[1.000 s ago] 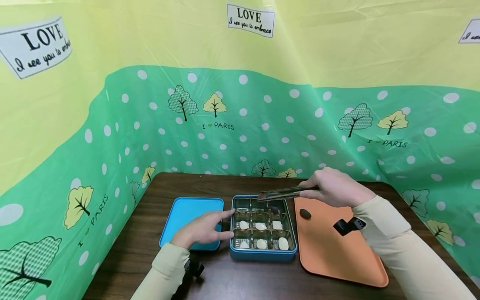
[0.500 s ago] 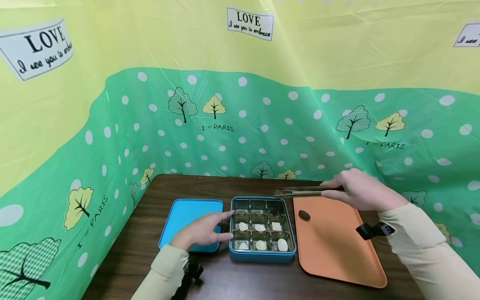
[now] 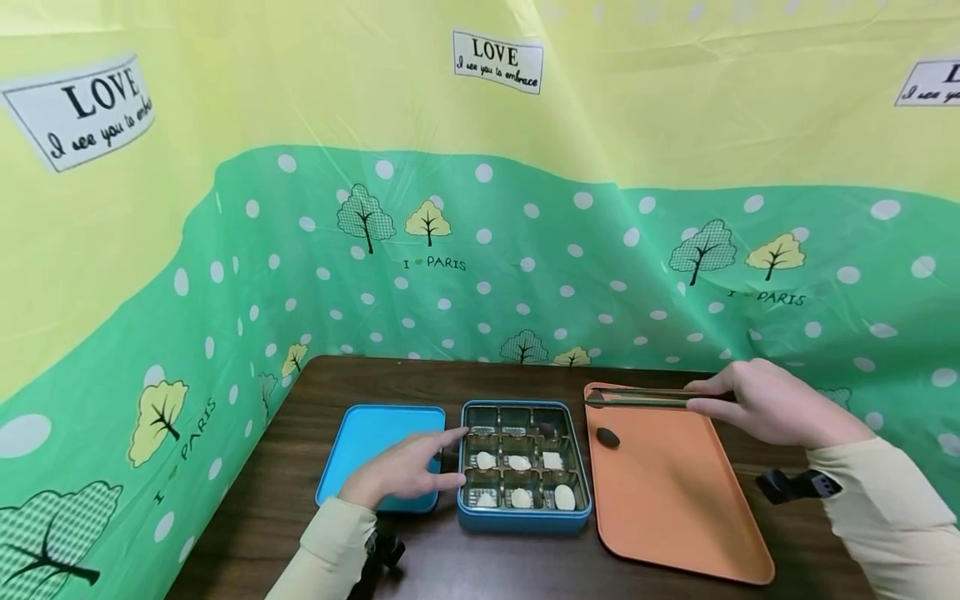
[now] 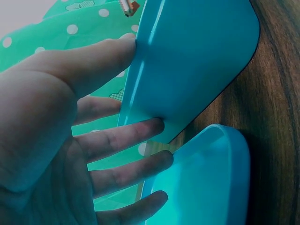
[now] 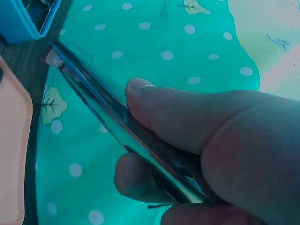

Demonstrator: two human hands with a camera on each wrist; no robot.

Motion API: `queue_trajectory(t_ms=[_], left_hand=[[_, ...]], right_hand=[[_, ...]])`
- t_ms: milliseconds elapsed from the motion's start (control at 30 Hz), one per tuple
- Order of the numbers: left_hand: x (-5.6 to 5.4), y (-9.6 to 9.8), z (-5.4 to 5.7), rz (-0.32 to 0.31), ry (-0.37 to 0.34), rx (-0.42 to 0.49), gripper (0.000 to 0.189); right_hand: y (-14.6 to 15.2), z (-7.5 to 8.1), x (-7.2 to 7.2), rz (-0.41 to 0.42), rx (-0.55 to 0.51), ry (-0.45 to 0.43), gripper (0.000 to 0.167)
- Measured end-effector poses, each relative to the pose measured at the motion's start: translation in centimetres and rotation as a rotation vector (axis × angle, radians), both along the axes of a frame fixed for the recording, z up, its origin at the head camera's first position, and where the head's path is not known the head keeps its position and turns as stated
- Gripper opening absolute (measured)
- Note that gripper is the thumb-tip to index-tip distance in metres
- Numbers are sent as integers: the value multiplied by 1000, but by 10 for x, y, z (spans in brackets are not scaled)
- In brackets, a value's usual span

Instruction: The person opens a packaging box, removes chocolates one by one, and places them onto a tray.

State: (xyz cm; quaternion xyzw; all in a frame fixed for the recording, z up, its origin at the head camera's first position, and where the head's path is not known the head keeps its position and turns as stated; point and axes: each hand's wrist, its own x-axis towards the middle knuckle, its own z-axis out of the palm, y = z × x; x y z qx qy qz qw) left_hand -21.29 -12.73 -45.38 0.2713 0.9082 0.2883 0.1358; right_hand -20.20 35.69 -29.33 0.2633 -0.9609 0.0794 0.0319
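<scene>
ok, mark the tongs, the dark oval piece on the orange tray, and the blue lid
tongs [image 5: 118, 110]: right wrist view, on the upper arm, near mid-length
dark oval piece [image 3: 608, 437]: head view, middle of its upper surface
blue lid [image 3: 378, 430]: head view, bare flat surface

1 box [image 3: 525, 522]; 6 wht pcs [image 3: 564, 497]

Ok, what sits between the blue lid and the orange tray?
In the head view, the blue nine-compartment box, with the left hand extended over the lid to the box's left side.
</scene>
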Motion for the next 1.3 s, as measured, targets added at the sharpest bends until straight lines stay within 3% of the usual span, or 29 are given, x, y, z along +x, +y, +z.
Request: queue_trajectory(t_ms=[233,433,567,933,1300], left_hand=[[0,0,-1,2,2,7,78],[-2,1,1,10,11,10,78],[-3,1,-1,12,10,11,79],[-1,1,2,15,0,0,79],[-1,2,4,12,-3,3,79]], right_hand=[[17,-10,2,-25,7,-30,28],[30,-16,3,-71,2,-120,30],[38,-23,2,-68,24,-137,26],[56,-38,0,-76,22,-291,25],[58,-45,-2,-69,23,-305,23]])
